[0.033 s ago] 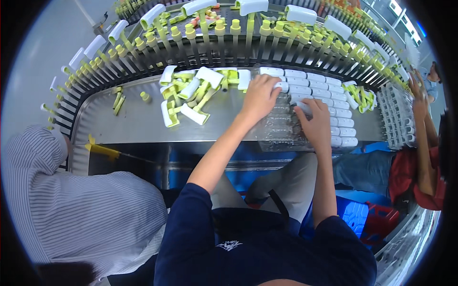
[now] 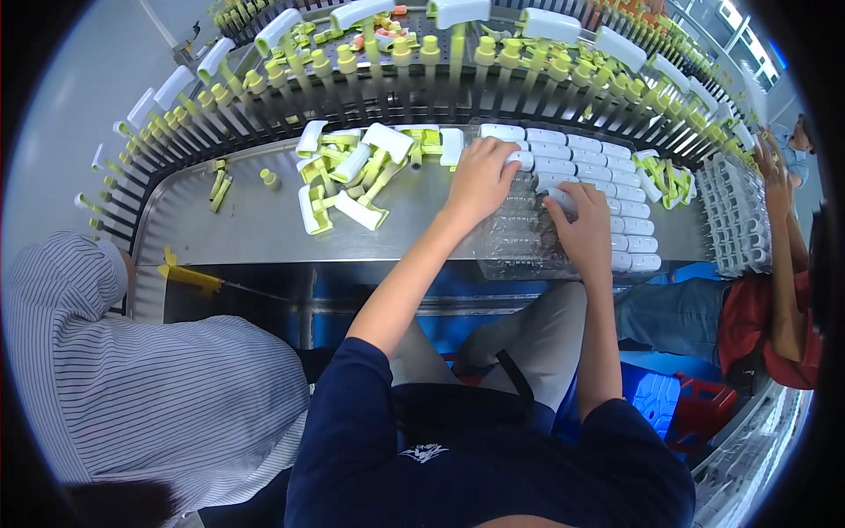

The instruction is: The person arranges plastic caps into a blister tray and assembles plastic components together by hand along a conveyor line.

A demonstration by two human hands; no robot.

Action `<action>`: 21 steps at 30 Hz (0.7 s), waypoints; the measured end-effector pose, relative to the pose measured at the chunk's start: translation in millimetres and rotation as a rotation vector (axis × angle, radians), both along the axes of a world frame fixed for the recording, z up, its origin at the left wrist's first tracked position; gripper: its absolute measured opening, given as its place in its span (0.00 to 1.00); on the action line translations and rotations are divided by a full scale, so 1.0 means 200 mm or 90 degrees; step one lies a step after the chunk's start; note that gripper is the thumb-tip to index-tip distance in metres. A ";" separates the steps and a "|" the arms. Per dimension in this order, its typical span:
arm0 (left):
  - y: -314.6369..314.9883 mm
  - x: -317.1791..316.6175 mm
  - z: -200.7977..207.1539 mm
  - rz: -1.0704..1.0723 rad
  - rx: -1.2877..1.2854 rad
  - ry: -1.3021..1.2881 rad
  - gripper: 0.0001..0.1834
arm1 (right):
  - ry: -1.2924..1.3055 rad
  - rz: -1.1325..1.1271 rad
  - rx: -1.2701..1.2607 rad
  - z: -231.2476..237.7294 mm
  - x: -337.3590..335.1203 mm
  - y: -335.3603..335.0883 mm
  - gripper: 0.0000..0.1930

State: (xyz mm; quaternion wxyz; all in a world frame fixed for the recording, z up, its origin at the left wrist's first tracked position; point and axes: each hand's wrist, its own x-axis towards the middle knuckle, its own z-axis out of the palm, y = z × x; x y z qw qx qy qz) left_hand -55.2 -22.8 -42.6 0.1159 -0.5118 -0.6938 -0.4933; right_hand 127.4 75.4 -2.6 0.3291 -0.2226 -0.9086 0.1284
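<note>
A clear plastic tray [image 2: 518, 246] lies on the steel table in front of me, with rows of white rounded plastic covers [image 2: 598, 167] in it. My left hand [image 2: 480, 180] is over the tray's upper left, its fingers closed on a white cover [image 2: 523, 160] at the end of a row. Lower and to the right, my right hand [image 2: 584, 220] grips another white cover [image 2: 558, 202] between thumb and fingers, beside the bare pockets. Left of the tray lies a loose pile of white covers joined to yellow-green holders [image 2: 365, 163].
Behind the table runs a curved line of dark posts [image 2: 414, 88] with yellow-green caps, some bearing white covers. More holders [image 2: 669, 182] lie right of the tray. A co-worker in stripes [image 2: 167, 370] sits left; another person's hands [image 2: 775, 176] hold a stacked tray [image 2: 732, 216] at right.
The line of posts with its white covers has shifted slightly to the left. My hands stay almost where they were, each on its cover.
</note>
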 end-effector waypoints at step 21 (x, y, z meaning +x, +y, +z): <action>-0.01 0.04 0.06 -0.006 -0.020 0.032 0.16 | 0.119 0.003 -0.104 -0.03 0.06 0.00 0.18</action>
